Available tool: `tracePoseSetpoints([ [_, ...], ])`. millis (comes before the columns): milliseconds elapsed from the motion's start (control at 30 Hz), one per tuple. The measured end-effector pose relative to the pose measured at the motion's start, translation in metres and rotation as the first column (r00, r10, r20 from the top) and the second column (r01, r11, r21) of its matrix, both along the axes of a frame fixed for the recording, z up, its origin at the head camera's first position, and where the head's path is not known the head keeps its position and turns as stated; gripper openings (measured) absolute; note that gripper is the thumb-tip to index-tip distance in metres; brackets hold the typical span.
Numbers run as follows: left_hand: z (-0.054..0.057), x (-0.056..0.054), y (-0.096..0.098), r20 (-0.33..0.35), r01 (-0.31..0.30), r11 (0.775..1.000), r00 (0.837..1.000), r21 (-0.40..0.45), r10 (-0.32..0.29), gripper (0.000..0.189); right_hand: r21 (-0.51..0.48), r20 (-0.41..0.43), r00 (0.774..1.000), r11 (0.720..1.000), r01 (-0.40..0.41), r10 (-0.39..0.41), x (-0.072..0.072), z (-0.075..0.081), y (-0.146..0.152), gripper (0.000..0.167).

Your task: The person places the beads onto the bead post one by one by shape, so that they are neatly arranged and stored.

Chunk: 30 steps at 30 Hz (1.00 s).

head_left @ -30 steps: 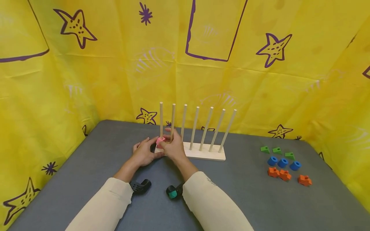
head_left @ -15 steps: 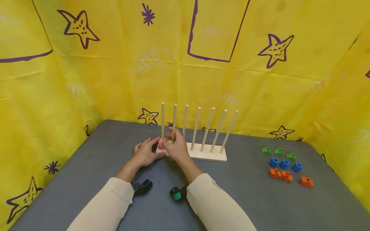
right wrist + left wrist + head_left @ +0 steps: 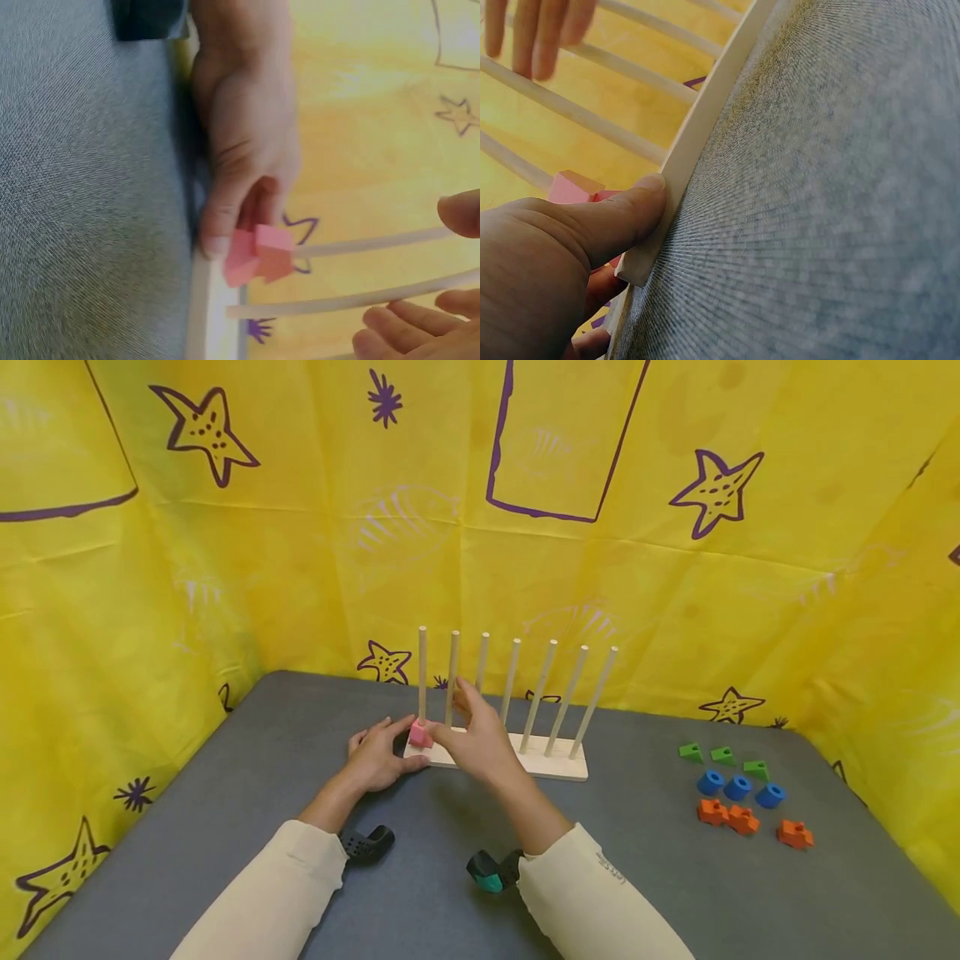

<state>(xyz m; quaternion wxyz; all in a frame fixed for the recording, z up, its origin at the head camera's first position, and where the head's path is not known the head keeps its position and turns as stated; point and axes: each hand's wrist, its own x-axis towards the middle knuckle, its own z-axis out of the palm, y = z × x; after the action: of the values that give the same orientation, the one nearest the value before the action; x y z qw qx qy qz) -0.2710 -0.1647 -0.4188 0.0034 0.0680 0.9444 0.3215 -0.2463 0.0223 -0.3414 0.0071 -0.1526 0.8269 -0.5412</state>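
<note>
A wooden peg stand (image 3: 551,767) with a row of upright pegs rests on the table. At the bottom of its leftmost peg sit pink blocks (image 3: 421,734); the right wrist view shows the pink blocks (image 3: 274,251) with angular faces, though I cannot tell how many are stacked. My left hand (image 3: 377,762) holds the stand's left end, its thumb (image 3: 634,214) along the front edge and its fingers partly hidden behind. My right hand (image 3: 486,747) is just right of the pink blocks, fingers extended among the nearby pegs, with nothing held.
On the right of the grey table (image 3: 615,860) lie green triangular blocks (image 3: 722,756), blue cylinders (image 3: 738,788) and orange notched blocks (image 3: 742,820), in rows. A yellow patterned cloth (image 3: 337,568) hangs behind and at the sides.
My right hand has let go of the pink blocks and moved right, away from the leftmost peg. The pink blocks have gone down to the base. My left hand stays on the stand.
</note>
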Motion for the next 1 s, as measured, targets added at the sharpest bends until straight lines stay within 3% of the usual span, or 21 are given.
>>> tracePoseSetpoints([
  [200,-0.001,0.0,-0.001,-0.007,0.002,1.0,1.0,-0.003,-0.002,0.079,0.009,-0.037,0.999,0.999,-0.034,0.034,0.016,0.017,0.012,0.076],
  [500,-0.002,-0.001,0.0,0.025,-0.014,1.0,1.0,-0.004,0.015,0.081,-0.028,-0.164,0.985,0.998,-0.053,0.048,0.043,0.039,0.042,0.068],
  [733,-0.001,0.0,0.0,-0.013,-0.005,1.0,1.0,-0.01,0.004,0.079,-0.06,-0.233,0.972,0.998,-0.031,0.016,0.059,0.046,0.072,0.064],
  [1000,-0.002,0.0,0.001,-0.005,-0.005,1.0,1.0,-0.015,0.005,0.079,-0.05,-0.309,0.951,0.999,0.01,-0.025,0.069,0.046,0.106,0.06],
])
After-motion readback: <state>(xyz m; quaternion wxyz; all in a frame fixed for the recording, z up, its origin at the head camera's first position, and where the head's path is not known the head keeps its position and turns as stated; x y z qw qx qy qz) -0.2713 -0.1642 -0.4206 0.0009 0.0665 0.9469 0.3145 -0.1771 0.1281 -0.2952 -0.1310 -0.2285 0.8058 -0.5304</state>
